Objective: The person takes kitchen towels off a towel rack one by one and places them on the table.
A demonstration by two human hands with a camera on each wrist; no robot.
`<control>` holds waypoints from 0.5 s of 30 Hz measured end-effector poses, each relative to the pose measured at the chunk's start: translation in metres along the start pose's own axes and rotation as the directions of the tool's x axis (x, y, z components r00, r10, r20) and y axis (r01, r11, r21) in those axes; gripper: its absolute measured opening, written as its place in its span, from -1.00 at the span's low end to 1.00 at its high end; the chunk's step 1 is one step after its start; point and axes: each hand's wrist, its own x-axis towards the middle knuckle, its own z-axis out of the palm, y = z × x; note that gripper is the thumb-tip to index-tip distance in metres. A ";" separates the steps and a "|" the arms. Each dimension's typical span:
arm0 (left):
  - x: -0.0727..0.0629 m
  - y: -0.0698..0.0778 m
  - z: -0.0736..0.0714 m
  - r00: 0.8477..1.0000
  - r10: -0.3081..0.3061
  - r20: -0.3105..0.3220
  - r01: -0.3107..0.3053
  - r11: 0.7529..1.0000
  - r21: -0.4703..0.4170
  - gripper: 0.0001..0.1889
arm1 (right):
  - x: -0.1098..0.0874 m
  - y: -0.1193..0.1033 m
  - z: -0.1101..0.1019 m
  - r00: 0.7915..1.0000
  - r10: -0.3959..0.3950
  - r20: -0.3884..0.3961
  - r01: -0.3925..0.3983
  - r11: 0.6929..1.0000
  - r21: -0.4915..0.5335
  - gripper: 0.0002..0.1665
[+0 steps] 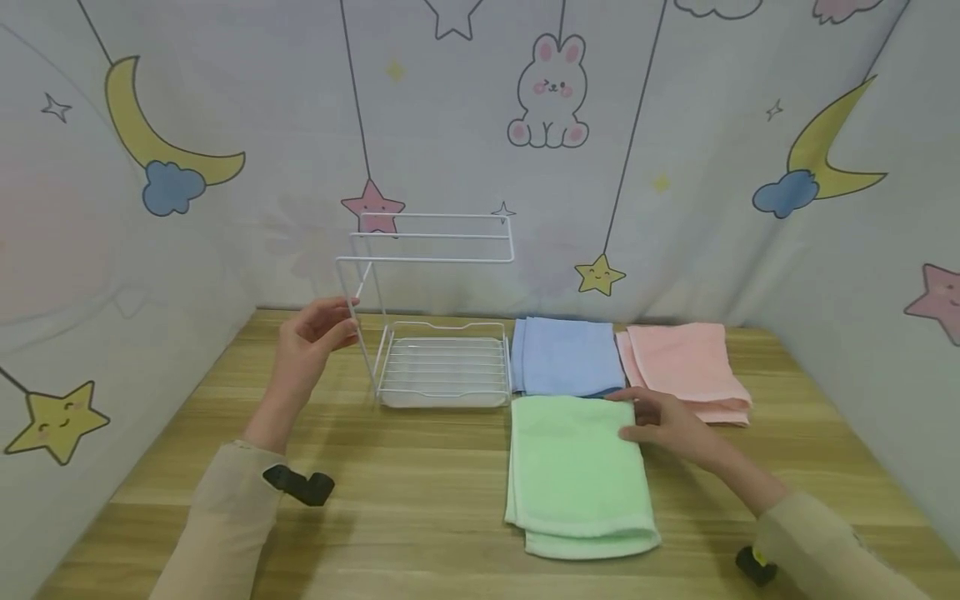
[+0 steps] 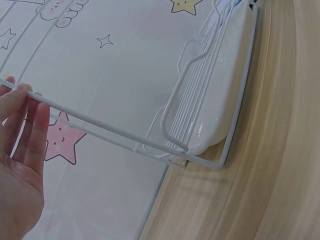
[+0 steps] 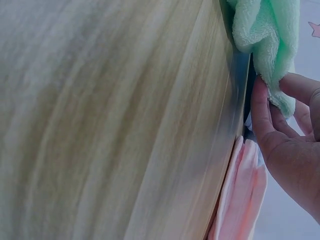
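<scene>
A white wire rack (image 1: 426, 260) stands upright on the wooden table, with a white tray (image 1: 442, 402) under its lower wires. My left hand (image 1: 311, 342) is at the rack's left side, thumb and fingertips pinching an upright wire (image 2: 95, 117). Toward the right, a folded light green towel (image 1: 581, 467) lies nearest me. My right hand (image 1: 671, 425) pinches its far right corner between thumb and fingers; the right wrist view shows the bunched green cloth (image 3: 272, 55) at the fingertips.
Behind the green towel lies a folded blue towel (image 1: 566, 354), close beside the rack. A folded pink towel (image 1: 678, 358) is to its right. A pale curtain (image 1: 450, 125) printed with stars, moons and a rabbit borders the wooden table (image 1: 390, 500).
</scene>
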 end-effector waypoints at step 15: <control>0.003 0.001 -0.001 1.000 -0.006 -0.004 0.006 1.000 -0.016 -0.75 | -0.002 0.001 -0.001 1.000 0.006 -0.001 -0.006 1.000 0.027 -0.37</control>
